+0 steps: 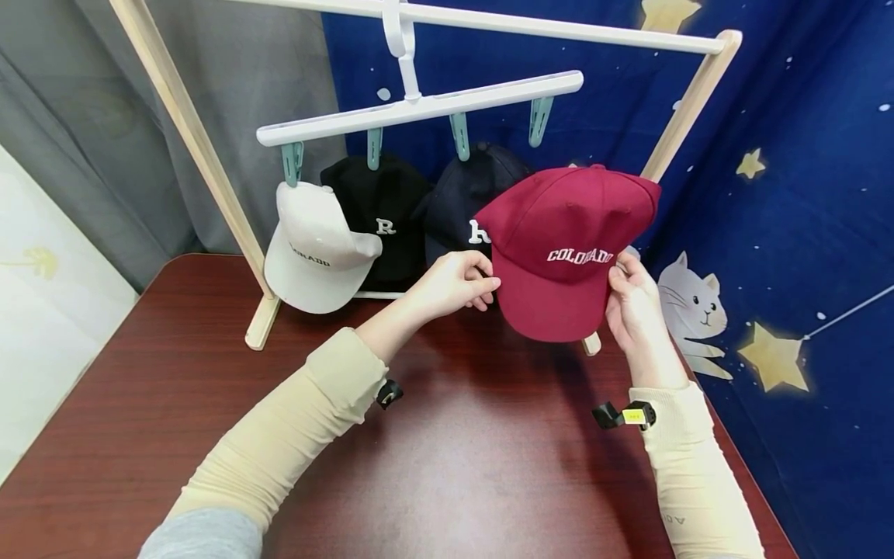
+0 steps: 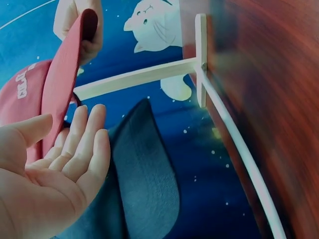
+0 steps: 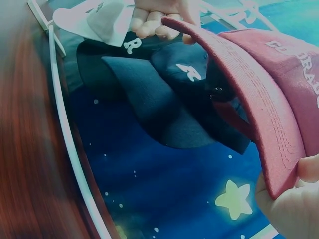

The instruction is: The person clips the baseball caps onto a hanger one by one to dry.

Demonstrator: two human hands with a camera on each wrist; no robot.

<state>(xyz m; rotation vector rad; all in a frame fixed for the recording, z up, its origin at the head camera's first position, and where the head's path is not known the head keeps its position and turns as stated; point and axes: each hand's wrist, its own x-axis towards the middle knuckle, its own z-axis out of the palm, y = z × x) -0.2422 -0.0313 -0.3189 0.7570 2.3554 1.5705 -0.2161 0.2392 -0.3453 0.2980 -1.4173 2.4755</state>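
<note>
A maroon baseball cap [image 1: 559, 233] lettered "COLORADO" is held up at the right, brim down. My right hand [image 1: 634, 299] pinches the right edge of its brim, thumb on the near face in the right wrist view. At the brim's left edge is my left hand [image 1: 457, 286], its fingers loosely extended in the left wrist view. Behind them a white cap [image 1: 317, 248], a black cap [image 1: 380, 210] and a navy cap [image 1: 475, 186] hang from green clips on a white hanger [image 1: 419, 109]. The rightmost clip [image 1: 540, 120] holds nothing and hangs above the maroon cap.
The hanger tilts on the white top bar [image 1: 559, 27] of a wooden rack [image 1: 188, 140]. Its feet stand on a dark red-brown table [image 1: 433, 466]. Behind hang a grey curtain [image 1: 230, 93] and a blue star-patterned curtain [image 1: 803, 233].
</note>
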